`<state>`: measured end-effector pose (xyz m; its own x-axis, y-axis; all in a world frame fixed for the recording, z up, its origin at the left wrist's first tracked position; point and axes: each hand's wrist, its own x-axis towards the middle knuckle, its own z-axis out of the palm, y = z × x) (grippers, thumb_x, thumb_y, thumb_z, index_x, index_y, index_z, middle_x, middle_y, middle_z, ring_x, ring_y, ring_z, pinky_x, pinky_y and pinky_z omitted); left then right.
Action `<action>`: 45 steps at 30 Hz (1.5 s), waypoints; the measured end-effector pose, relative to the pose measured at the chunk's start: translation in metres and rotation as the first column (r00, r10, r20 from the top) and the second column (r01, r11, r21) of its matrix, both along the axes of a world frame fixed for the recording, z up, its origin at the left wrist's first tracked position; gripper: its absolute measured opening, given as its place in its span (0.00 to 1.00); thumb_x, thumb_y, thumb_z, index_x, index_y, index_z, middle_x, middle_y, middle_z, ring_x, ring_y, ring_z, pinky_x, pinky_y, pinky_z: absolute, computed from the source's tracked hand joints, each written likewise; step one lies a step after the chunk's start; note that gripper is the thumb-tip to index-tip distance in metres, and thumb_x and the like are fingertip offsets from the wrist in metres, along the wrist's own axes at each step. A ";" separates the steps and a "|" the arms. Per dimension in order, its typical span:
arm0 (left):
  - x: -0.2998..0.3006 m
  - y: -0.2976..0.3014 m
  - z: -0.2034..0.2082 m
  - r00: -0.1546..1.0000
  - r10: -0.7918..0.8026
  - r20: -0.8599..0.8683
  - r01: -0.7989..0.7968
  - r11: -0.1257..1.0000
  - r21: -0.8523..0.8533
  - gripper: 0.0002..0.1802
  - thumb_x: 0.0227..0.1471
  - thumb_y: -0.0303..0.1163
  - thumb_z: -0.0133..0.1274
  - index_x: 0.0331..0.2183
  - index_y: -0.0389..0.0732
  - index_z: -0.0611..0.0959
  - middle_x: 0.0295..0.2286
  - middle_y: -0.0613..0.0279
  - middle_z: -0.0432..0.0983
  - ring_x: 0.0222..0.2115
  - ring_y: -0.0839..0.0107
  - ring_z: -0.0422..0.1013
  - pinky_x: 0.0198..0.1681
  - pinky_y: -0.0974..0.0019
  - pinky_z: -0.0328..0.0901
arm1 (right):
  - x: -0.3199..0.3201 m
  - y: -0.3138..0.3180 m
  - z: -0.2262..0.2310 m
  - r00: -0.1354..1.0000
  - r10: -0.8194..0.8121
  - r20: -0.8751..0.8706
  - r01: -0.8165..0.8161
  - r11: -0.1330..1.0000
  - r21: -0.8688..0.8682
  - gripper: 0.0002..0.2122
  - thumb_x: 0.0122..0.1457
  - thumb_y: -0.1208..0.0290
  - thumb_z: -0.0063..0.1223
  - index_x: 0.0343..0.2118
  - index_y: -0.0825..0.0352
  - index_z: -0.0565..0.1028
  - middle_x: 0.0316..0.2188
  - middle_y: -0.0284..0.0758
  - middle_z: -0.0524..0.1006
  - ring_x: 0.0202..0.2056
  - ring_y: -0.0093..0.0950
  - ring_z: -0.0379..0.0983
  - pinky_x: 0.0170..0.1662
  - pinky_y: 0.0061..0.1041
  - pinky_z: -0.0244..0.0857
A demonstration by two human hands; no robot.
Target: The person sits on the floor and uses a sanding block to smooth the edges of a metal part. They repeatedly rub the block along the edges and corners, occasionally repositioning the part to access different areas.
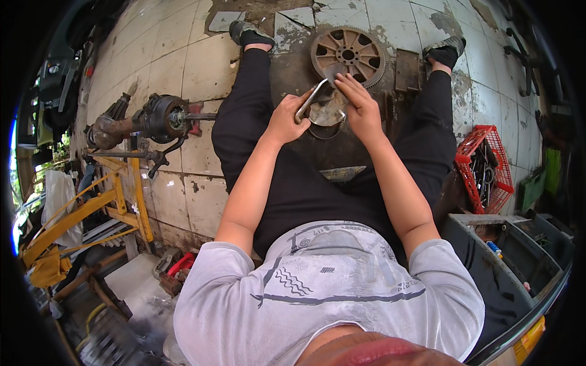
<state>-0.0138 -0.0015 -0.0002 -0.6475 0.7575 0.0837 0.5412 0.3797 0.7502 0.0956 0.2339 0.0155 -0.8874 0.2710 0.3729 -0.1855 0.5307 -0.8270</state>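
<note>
A slim, silvery-edged object [312,100] slants in the left grip [285,120].

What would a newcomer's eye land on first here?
Probably the rusty toothed wheel, lying flat on the floor just beyond the hands. Next, the shiny metal piece in the left hand, between the spread legs, with the right hand close beside it. Then the bright red basket of tools at right.

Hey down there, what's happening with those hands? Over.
Left hand gripping a shiny metal piece. Right hand by its far end. Toothed wheel lying just beyond.
</note>
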 end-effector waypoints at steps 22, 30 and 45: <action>0.002 0.010 0.000 0.996 -0.012 -0.093 0.011 1.000 -0.014 0.41 0.43 0.31 0.63 0.63 0.47 0.82 0.39 0.56 0.84 0.46 0.52 0.77 0.49 0.53 0.76 | -0.015 0.006 -0.036 0.998 -0.056 0.034 0.047 0.973 0.225 0.29 0.60 0.87 0.52 0.62 0.55 0.82 0.67 0.33 0.78 0.71 0.40 0.69 0.73 0.51 0.61; 0.007 0.014 0.009 0.999 -0.019 -0.041 0.016 0.997 -0.071 0.42 0.43 0.32 0.64 0.64 0.44 0.81 0.42 0.52 0.85 0.48 0.51 0.77 0.54 0.53 0.75 | -0.027 0.016 -0.054 0.985 -0.162 0.058 0.148 0.970 0.195 0.28 0.60 0.88 0.51 0.61 0.56 0.83 0.65 0.35 0.79 0.70 0.42 0.70 0.72 0.49 0.62; 0.005 0.005 -0.022 0.951 0.046 -0.307 -0.013 0.994 0.110 0.43 0.47 0.29 0.62 0.67 0.47 0.79 0.39 0.59 0.84 0.44 0.56 0.77 0.52 0.54 0.74 | -0.004 -0.045 -0.020 0.992 0.101 -0.072 -0.067 0.927 0.370 0.27 0.58 0.87 0.52 0.57 0.55 0.85 0.63 0.32 0.82 0.68 0.37 0.73 0.67 0.40 0.72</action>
<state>-0.0085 0.0036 -0.0225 -0.5992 0.7147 0.3609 0.7422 0.3268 0.5851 0.0920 0.1885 -0.0045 -0.8602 0.0266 0.5093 -0.3054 0.7729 -0.5562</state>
